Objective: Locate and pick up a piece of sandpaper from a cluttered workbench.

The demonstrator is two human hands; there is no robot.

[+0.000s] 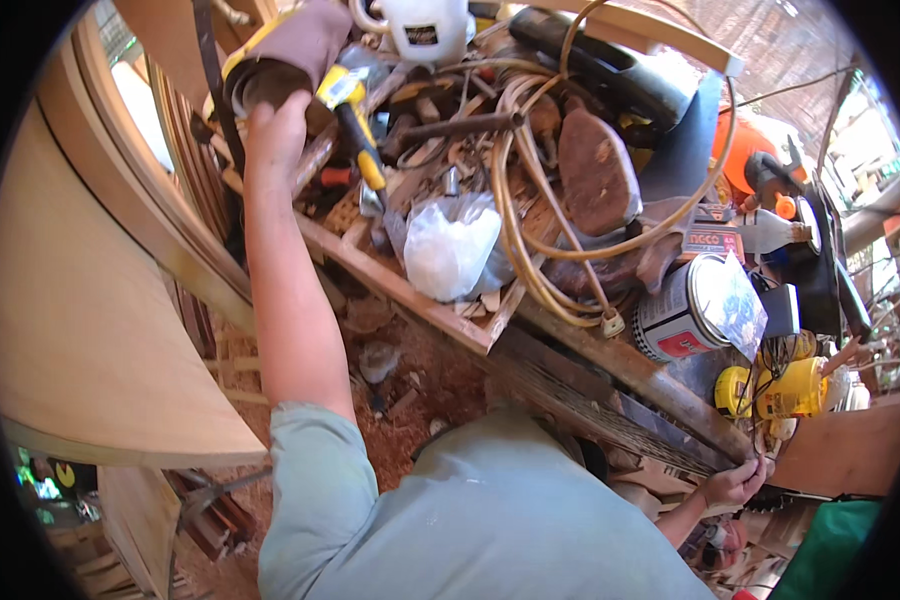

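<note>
My left hand reaches to the top left and grips the near edge of a brown rolled sheet, perhaps sandpaper; its fingers are partly hidden inside the roll. Just right of it lies a tool with a yellow and black handle. My right hand is at the lower right, by the end of the bench's edge, its fingers bent together near a thin dark cord. Whether it holds the cord cannot be told. Between the hands, a wooden tray carries a white plastic bag and many tools.
A coiled tan hose or cord lies over the tray. A paint can, yellow containers and a plastic bottle stand at the right. A white jug is at the top. Large curved wooden panels fill the left.
</note>
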